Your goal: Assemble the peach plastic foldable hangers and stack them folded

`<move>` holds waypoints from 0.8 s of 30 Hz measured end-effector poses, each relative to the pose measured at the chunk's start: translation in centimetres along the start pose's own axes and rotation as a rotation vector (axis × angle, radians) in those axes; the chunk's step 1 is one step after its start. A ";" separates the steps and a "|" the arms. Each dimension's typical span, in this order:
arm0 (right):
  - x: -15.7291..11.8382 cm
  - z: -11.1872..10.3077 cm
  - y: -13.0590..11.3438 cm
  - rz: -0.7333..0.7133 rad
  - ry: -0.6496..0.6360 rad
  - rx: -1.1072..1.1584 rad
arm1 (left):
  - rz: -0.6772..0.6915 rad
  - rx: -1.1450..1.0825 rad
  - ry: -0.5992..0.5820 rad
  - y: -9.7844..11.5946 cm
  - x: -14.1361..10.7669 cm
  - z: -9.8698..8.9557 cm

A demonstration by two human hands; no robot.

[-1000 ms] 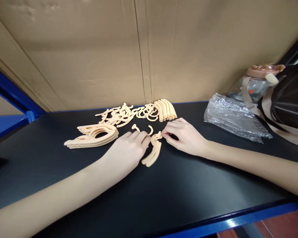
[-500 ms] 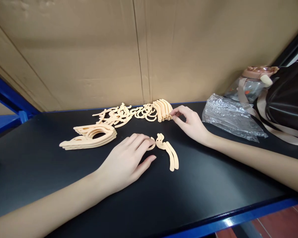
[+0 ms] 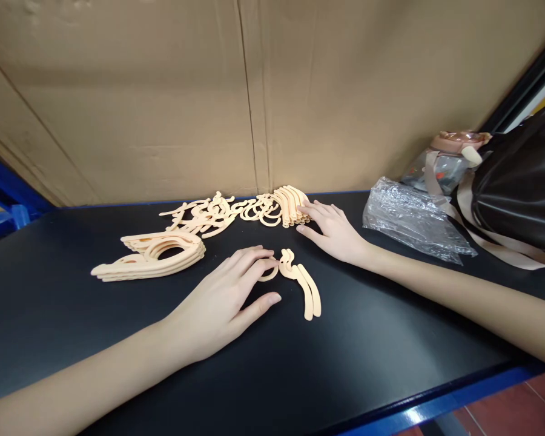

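Note:
My left hand (image 3: 229, 297) rests on the black table with thumb and fingers apart, its fingertips over a cream ring-shaped piece (image 3: 269, 274) that they partly hide. Just right of it lie small hooked cream pieces (image 3: 287, 264) and two curved cream strips (image 3: 309, 293) side by side. My right hand (image 3: 331, 230) has its fingers spread, the fingertips touching the right side of a row of stacked curved strips (image 3: 290, 204) near the back edge. Nothing shows between its thumb and fingers.
A pile of thin curved pieces (image 3: 209, 213) and a stack of larger flat pieces (image 3: 163, 266) lie to the left. Clear plastic bags (image 3: 413, 221), a strapped bottle (image 3: 445, 163) and a dark bag (image 3: 522, 181) are at the right. Behind stands a cardboard wall (image 3: 163, 109).
My right hand has opened its thumb away from the fingers and moved slightly left and down at the stacked strips. The view has shifted a little; my left hand stays beside the ring piece.

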State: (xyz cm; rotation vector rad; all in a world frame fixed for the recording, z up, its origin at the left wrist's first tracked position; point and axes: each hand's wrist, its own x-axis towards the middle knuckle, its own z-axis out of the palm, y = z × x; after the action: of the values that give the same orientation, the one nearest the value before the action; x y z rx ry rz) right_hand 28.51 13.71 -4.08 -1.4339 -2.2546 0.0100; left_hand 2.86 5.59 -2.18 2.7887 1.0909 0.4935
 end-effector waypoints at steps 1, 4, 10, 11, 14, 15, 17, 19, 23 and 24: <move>0.0 0.0 0.0 -0.002 -0.007 0.007 | -0.005 -0.003 -0.003 0.0 0.0 0.0; 0.1 -0.1 0.0 -0.004 -0.010 0.054 | -0.019 -0.007 -0.006 0.1 0.0 0.0; 0.7 -0.2 0.9 0.068 0.037 0.092 | -0.012 -0.009 -0.007 0.1 0.1 0.0; 0.8 -0.3 1.2 0.079 0.036 0.088 | -0.015 -0.010 -0.005 0.1 0.1 0.0; 1.2 -0.2 1.8 0.098 0.033 0.077 | -0.024 -0.016 -0.005 0.0 0.1 0.0; 1.3 -0.2 2.0 0.104 0.034 0.065 | -0.023 -0.017 -0.009 0.0 0.1 0.0; 1.4 -0.2 2.3 0.116 0.039 0.025 | -0.014 -0.017 -0.017 0.0 0.0 0.0; 1.4 -0.3 2.5 0.120 0.044 -0.034 | -0.014 -0.016 -0.016 -0.1 0.0 0.0; 1.2 -0.7 2.7 0.091 0.040 -0.188 | -0.025 -0.010 -0.013 -0.2 0.0 0.1; 1.2 -0.9 2.7 0.078 0.035 -0.233 | -0.025 -0.010 -0.015 -0.2 0.1 0.1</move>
State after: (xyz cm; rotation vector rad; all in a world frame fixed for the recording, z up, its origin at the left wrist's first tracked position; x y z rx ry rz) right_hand 30.75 15.78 -3.51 -1.6258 -2.2282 -0.2589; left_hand 2.84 5.75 -2.31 2.7615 1.1161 0.4735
